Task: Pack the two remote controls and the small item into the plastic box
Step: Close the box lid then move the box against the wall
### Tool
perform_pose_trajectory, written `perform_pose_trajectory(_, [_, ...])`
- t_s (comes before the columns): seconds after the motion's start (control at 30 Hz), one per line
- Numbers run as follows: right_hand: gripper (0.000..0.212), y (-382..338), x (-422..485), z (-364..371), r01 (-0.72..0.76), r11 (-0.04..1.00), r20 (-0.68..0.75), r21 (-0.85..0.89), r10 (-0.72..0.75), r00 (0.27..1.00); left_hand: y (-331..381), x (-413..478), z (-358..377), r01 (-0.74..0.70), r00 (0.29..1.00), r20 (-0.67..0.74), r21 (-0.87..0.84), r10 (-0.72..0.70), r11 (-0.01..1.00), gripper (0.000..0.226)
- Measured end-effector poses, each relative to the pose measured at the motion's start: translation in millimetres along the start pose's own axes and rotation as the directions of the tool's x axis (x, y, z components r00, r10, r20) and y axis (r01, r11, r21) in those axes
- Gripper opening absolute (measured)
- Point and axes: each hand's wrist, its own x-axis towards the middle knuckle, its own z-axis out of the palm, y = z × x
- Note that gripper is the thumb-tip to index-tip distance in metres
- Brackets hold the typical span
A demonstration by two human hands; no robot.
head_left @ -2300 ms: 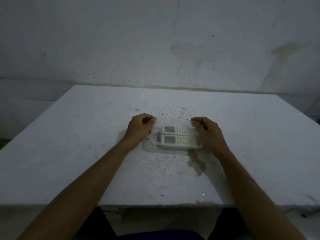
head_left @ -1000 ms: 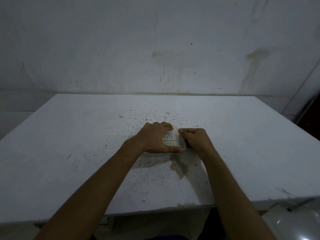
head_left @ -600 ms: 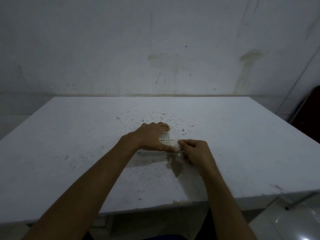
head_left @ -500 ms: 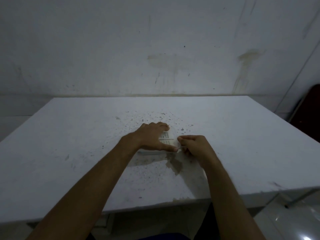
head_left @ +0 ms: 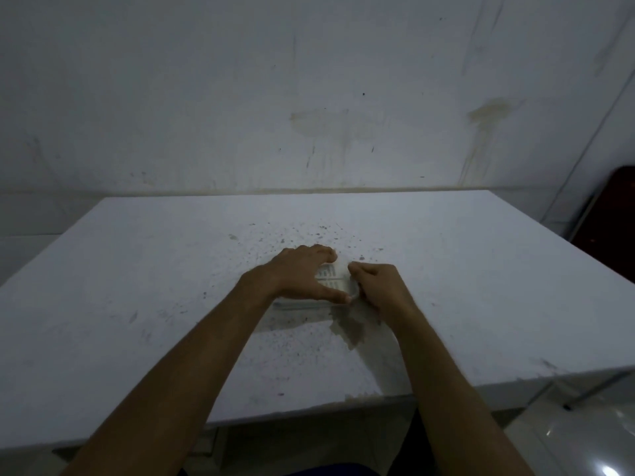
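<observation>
A clear plastic box (head_left: 302, 305) lies on the white table (head_left: 481, 286) near its middle. Two white remote controls (head_left: 330, 276) show through the box top, side by side, with only their right ends visible. My left hand (head_left: 302, 274) lies flat over the box, fingers spread, thumb along its near edge. My right hand (head_left: 376, 286) is curled against the box's right end, fingertips pinching its rim. The small item is hidden from view.
A brownish stain (head_left: 350, 329) marks the table just in front of the box, with dark specks around it. The wall (head_left: 309, 97) stands close behind the table. A dark chair (head_left: 615, 214) is at the far right, beside the table's right edge.
My left hand has moved from the box's left end to lie flat on its top. My right hand stays at the right end, shifting slightly along it. The view has swung to the right.
</observation>
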Motion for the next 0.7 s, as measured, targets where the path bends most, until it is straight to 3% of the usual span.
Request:
perform_pose_trajectory(0.1, [0.033,4,-27,-6,0.016,0.996,0.107,-0.085,-0.007,0.994,1,2,-6,-0.004,1.0,0.021,0.026,0.003,1.0,0.11])
perform_pose_trajectory(0.27, [0.034,13,-41,-5,0.124,0.986,0.056,-0.108,-0.118,0.991,-7,0,5,-0.026,0.999,-0.047,-0.007,0.026,1.0,0.108])
perform_pose_trajectory(0.4, [0.05,10,-38,-8,0.059,0.998,0.086,0.019,-0.06,0.994,-11,-2,15,-0.004,0.993,-0.118,0.004,0.004,1.0,0.114])
perform_pose_trajectory(0.57, [0.038,2,-32,-10,-0.02,0.999,0.146,0.028,0.016,0.989,-9,-13,25,0.001,0.967,-0.249,0.218,0.054,0.976,0.099])
perform_pose_trajectory(0.63, [0.027,-12,-19,-12,-0.068,0.997,0.147,-0.031,0.072,0.987,-8,-15,26,0.016,0.96,-0.275,0.244,0.053,0.97,0.098])
perform_pose_trajectory(0.7, [0.032,-22,0,-10,-0.077,0.992,0.09,-0.104,0.086,0.992,-9,-12,25,0.017,0.961,-0.272,0.22,0.045,0.975,0.1])
